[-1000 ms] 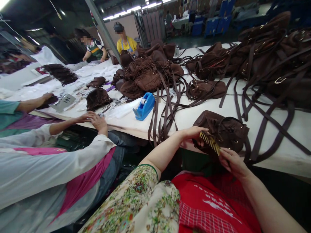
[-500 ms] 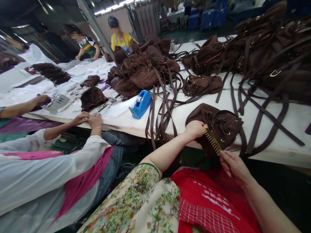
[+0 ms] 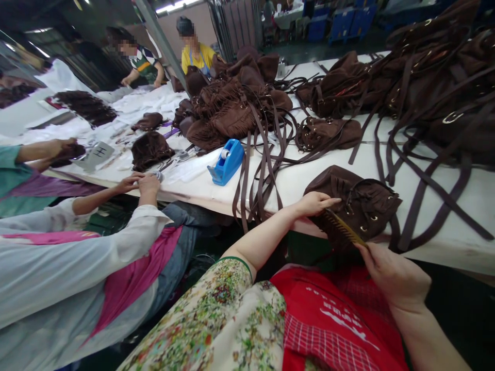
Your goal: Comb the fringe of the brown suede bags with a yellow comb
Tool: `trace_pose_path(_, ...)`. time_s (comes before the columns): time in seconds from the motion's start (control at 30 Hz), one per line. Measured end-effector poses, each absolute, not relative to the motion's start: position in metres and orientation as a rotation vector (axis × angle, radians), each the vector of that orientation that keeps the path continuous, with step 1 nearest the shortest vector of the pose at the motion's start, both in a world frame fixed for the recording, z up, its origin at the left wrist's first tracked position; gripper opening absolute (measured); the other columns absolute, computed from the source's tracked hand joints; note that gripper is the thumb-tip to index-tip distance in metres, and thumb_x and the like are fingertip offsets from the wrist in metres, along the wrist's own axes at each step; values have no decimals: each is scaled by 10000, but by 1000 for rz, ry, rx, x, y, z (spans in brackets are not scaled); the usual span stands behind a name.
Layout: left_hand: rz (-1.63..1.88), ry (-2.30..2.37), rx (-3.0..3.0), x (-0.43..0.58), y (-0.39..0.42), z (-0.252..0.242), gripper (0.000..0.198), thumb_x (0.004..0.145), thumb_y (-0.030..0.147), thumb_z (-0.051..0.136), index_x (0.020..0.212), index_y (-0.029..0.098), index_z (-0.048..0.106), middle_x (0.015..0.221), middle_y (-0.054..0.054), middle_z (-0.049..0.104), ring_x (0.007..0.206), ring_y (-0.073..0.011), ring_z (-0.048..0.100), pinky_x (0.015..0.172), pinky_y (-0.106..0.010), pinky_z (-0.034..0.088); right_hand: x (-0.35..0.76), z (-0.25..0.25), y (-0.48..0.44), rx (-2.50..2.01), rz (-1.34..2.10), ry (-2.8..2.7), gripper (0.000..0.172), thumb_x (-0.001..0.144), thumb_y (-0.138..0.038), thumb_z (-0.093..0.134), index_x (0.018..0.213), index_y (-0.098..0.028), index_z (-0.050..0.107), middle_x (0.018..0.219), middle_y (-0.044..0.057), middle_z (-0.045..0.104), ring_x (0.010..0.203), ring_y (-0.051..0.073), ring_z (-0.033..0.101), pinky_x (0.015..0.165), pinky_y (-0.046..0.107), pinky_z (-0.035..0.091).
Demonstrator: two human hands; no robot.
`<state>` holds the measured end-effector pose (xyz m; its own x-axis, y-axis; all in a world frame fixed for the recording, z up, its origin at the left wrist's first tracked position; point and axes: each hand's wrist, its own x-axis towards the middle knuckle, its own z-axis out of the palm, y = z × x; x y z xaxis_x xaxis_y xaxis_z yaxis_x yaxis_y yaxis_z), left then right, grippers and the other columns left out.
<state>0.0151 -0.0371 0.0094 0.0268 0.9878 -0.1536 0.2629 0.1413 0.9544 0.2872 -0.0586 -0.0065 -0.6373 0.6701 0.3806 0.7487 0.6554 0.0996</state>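
A dark brown drawstring bag (image 3: 340,188) with metal eyelets lies at the table's near edge, its lower part hanging toward me. My left hand (image 3: 317,203) grips the bag's near left side, one finger stretched over the surface and the others partly hidden. In my right hand (image 3: 390,270) is one end of a yellowish comb (image 3: 346,229), pinched between thumb and fingers. The comb lies slantwise against the bag's front, its teeth seen nearly edge-on. Its far end reaches close to my left hand; whether they touch I cannot tell.
A blue tape dispenser (image 3: 228,162) stands left of the bag among long brown straps (image 3: 266,170). Piles of brown bags (image 3: 235,103) cover the white table (image 3: 294,180) behind and to the right. At left, a co-worker's hands (image 3: 143,183) work along the same edge.
My right hand has rotated, turning the comb's toothed side more edge-on against the bag. My left hand now stretches a finger over the bag. The view has shifted slightly.
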Motion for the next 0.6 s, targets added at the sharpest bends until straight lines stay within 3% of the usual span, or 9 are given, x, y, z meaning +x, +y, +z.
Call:
trace_pose_path(0.13, 963, 1414, 1291, 18, -38, 8, 650, 707, 805, 503, 561, 185, 372, 515, 56, 306, 472, -55, 287, 462, -229, 206, 283, -11, -66, -1147, -288, -2471, 351, 906, -494, 572, 851, -189, 736, 599, 54, 660, 513, 133, 512, 489, 311, 203)
trace_pose_path(0.27, 1047, 1317, 1182, 18, -40, 8, 622, 735, 781, 492, 572, 195, 358, 493, 64, 305, 436, -54, 289, 443, -231, 187, 275, -11, -68, -1316, 7, -2287, 445, 915, -559, 504, 882, -183, 739, 666, 61, 697, 531, 151, 555, 493, 274, 290)
trace_pose_path(0.43, 1113, 1180, 1140, 13, -40, 7, 537, 734, 670, 609, 617, 182, 417, 520, 73, 334, 442, -42, 292, 438, -210, 189, 274, 0, -49, -1542, 731, -2276, 489, 850, -662, 499, 755, -218, 680, 496, 5, 593, 413, 150, 512, 420, 256, 334)
trace_pose_path(0.6, 1091, 1066, 1138, 4, -42, 6, 488, 680, 591, 700, 850, 150, 576, 647, 58, 479, 506, -40, 374, 472, -188, 257, 280, 9, -32, -1547, 1478, -2158, 499, 787, -699, 553, 702, -209, 598, 407, -47, 477, 290, 111, 393, 324, 242, 289)
